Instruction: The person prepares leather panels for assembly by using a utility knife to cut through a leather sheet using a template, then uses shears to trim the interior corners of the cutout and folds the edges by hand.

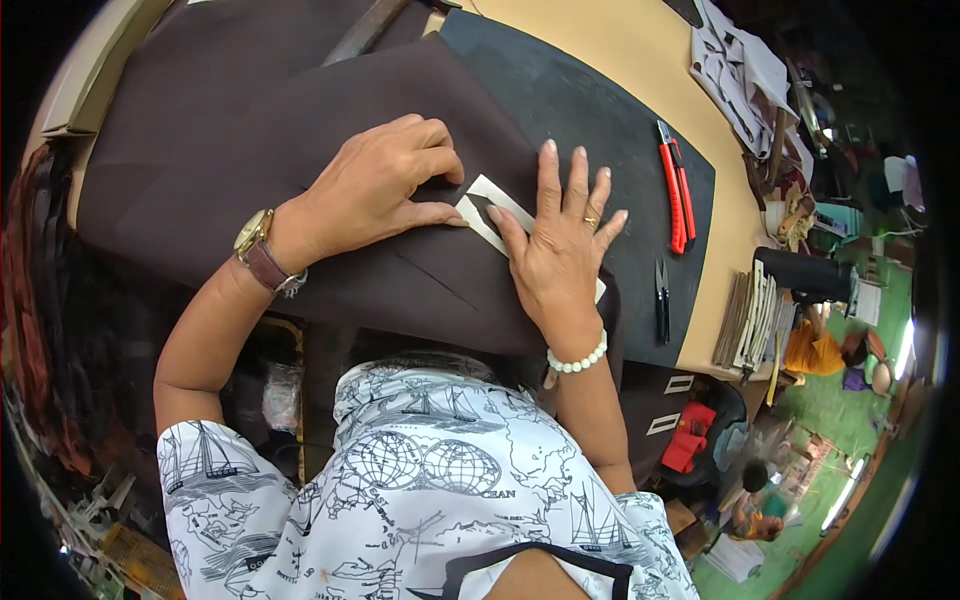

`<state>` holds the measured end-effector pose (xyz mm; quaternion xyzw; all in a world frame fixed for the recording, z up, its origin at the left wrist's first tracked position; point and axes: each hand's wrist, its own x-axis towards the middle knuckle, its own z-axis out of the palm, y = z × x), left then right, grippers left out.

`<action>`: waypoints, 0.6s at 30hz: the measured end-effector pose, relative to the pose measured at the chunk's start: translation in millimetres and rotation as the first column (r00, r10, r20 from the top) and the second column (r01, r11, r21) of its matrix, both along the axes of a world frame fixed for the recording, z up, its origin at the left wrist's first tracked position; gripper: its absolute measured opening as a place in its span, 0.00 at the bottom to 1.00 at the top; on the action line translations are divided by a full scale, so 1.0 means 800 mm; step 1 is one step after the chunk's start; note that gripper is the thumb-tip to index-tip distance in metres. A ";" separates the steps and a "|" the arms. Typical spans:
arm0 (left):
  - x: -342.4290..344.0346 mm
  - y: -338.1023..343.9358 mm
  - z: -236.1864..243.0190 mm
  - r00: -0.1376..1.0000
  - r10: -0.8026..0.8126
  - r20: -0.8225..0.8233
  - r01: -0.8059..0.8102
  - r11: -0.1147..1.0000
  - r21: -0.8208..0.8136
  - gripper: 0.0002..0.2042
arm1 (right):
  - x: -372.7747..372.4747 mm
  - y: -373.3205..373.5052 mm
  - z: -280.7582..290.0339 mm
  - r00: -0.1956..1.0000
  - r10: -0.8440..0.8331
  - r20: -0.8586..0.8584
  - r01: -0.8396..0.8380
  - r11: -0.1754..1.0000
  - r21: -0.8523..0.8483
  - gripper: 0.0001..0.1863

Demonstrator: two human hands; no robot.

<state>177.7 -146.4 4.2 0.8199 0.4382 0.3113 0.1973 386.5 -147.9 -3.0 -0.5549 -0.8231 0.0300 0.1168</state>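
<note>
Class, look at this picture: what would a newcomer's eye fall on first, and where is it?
Probably the bright red cutter, lying on the black mat to the right of the hands. Next come the left hand and right hand, close together at a white strip on the dark brown sheet. The white shirt, printed with ships and globes, fills much of the lower middle.

Blk caps lettering, wht map-print shirt
</note>
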 end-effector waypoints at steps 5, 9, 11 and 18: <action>0.002 -0.018 0.011 0.990 0.105 -0.090 -0.100 0.993 0.063 0.20 | -0.016 0.008 0.004 0.997 0.074 0.000 -0.074 0.995 0.071 0.37; 0.030 -0.045 0.009 0.955 0.296 -0.030 -0.294 0.954 0.060 0.20 | -0.016 0.025 0.024 0.975 0.222 -0.015 -0.223 0.974 -0.035 0.41; 0.046 -0.064 0.012 0.912 0.410 -0.023 -0.409 0.912 0.032 0.18 | -0.014 0.041 0.036 0.908 0.412 -0.075 -0.419 0.895 -0.155 0.43; 0.085 -0.088 0.000 0.750 0.661 0.028 -0.662 0.748 0.054 0.16 | -0.066 0.103 0.069 0.899 0.433 -0.068 -0.436 0.867 -0.242 0.37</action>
